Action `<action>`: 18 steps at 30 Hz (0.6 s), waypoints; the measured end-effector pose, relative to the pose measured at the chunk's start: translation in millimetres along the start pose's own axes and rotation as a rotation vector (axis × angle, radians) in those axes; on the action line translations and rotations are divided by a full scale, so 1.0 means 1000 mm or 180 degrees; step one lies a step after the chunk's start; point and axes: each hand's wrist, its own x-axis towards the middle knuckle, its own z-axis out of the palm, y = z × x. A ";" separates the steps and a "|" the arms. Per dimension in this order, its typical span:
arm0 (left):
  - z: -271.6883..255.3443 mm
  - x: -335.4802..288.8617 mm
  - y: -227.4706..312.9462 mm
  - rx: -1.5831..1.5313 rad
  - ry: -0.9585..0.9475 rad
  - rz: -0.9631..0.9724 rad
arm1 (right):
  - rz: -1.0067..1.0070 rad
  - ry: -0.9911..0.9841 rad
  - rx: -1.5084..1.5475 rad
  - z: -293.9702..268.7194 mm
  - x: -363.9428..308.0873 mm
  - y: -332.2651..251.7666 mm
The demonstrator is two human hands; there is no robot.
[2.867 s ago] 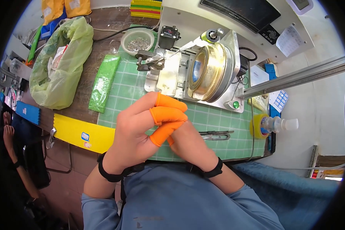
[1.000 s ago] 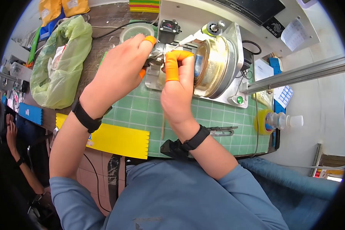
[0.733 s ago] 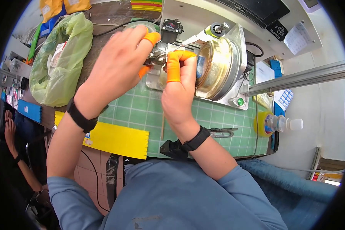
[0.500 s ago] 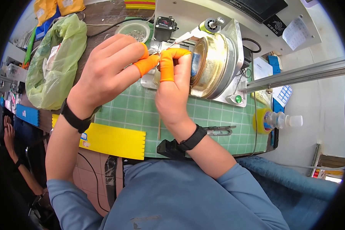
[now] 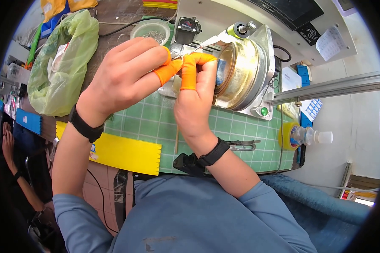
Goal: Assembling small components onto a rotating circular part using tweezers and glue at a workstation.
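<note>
My left hand [image 5: 124, 78] and my right hand [image 5: 194, 101] meet at the machine [image 5: 278, 10], both wearing orange finger cots. The left thumb and forefinger are closed in a pinch, and so are the right ones, fingertips nearly touching. Whatever they pinch is tiny, pale or shiny, and mostly hidden by the fingers. Just beyond the fingertips is a thin white pointed nozzle [image 5: 207, 42] with a green-and-black end. A brass-coloured drum [image 5: 242, 69] stands right of my right hand, with a blue patch on its near side. Above the fingertips sits a small black box [image 5: 187, 30].
A clear tub [image 5: 154, 31] of small metallic pieces stands behind my left hand. Left lies a green plastic bag [image 5: 67, 63]. On the green mat [image 5: 156, 122] are a yellow strip [image 5: 126, 154] and grey tweezers [image 5: 242, 145]. A clear bottle [image 5: 310, 135] stands at right. Another person's hand [image 5: 7, 141] shows far left.
The whole view has shifted slightly, so the machine, tub and both hands appear a little further right. Both hands keep their pinch at the same spot by the nozzle.
</note>
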 end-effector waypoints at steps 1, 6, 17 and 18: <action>0.000 -0.002 0.001 0.0009 -0.0005 -0.0024 | -0.0011 0.0007 -0.0053 0.000 0.000 0.002; 0.000 -0.003 0.004 0.0084 0.0020 -0.0164 | 0.0023 -0.0055 0.0071 0.001 0.000 0.002; -0.017 -0.031 0.046 -0.0645 -0.0888 -0.2640 | -0.0122 0.0068 -0.0092 -0.001 0.000 0.004; -0.016 -0.032 0.046 -0.0861 -0.1166 -0.2712 | -0.0173 0.0063 -0.0019 -0.002 0.001 0.006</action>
